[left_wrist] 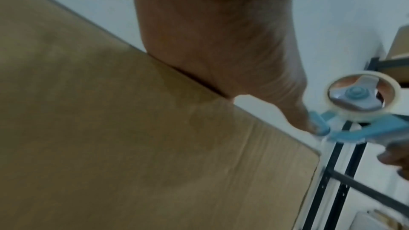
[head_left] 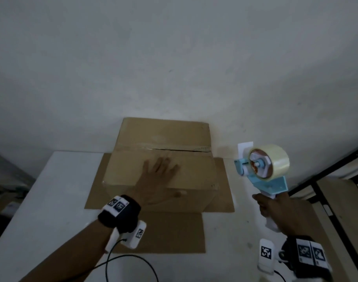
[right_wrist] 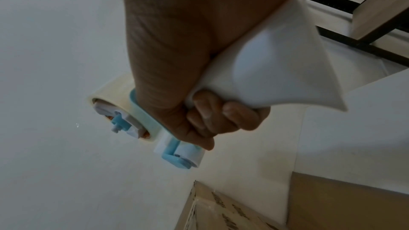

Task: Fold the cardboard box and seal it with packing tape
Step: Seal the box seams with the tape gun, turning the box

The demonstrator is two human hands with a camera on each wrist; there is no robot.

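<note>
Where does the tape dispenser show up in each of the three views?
Head view: tape dispenser at right, held up beside the cardboard box.
Left wrist view: at the right edge, past the box corner.
Right wrist view: centre, gripped by the right hand.
Shared landmark: the cardboard box.

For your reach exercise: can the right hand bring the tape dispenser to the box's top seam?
Probably yes: the right hand holds the tape dispenser beside the box, and nothing lies between it and the seam.
</note>
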